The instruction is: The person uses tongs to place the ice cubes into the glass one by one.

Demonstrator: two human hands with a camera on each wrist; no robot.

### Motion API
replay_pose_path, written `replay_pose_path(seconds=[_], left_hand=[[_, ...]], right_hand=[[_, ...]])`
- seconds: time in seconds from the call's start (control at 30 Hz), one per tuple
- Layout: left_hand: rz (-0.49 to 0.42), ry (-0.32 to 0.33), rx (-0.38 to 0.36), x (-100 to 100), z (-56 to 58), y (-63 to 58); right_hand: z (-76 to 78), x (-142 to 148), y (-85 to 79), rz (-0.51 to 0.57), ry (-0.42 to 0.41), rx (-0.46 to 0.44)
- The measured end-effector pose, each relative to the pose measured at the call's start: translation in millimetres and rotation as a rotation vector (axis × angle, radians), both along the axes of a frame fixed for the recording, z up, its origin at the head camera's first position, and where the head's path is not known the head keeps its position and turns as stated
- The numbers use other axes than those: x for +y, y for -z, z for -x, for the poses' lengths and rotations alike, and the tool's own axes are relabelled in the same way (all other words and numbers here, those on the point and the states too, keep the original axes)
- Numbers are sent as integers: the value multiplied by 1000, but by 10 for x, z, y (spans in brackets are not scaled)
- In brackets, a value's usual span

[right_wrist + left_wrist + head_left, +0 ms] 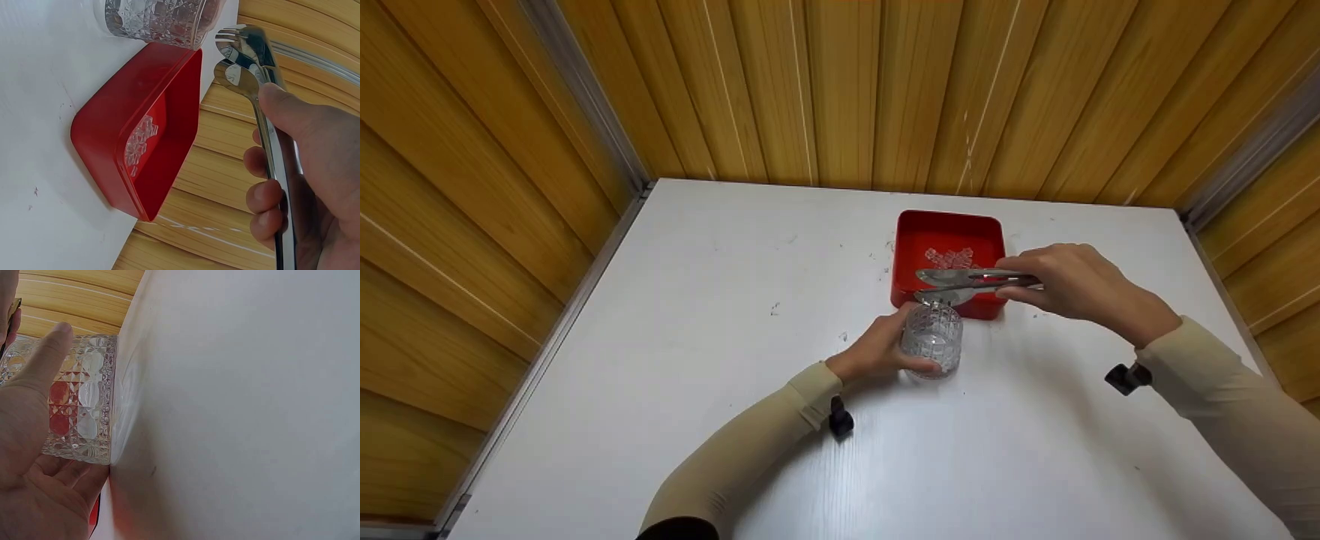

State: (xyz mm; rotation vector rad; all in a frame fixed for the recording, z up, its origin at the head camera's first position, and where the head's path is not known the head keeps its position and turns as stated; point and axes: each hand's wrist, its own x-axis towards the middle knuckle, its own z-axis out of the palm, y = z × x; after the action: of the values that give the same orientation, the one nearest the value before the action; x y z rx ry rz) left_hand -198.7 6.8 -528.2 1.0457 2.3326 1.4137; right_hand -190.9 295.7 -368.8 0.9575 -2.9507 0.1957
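Note:
My left hand (885,346) grips a clear cut-glass tumbler (934,341) standing on the white table. The thumb lies along one side of the glass (84,391) and the fingers go round the other. In my right hand (1069,281) are metal serving tongs (273,152), with a fork-shaped end and a spoon-shaped end. Their tips hover above the tumbler's mouth, slightly apart; whether a small clear piece is between them I cannot tell. Just behind the glass sits a red square box (104,126) with several clear, ice-like pieces (140,143) inside.
The white table (675,322) carries a few small dark marks. Yellow wood-grain panels (840,90) rise behind the table's back edge and along both sides, with metal framing at the corners.

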Motion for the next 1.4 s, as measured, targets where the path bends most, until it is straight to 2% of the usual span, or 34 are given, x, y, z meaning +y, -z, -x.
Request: replay_pose_path(seconds=[0.17,0.87,1.1,1.4], left_hand=[[-9,4,5,0,5,9],[-13,13,-65,-4,-2,-20],[-22,12,-35,-7,-2,-25],[-25,12,-40,-10,-12,-30]], right_hand=[[54,4,-37,-13,19,-4],[320,149,-143,-38,112,-31],[432,152,-167,-75,126,-26],[637,162,-245,-116,180,-93]])
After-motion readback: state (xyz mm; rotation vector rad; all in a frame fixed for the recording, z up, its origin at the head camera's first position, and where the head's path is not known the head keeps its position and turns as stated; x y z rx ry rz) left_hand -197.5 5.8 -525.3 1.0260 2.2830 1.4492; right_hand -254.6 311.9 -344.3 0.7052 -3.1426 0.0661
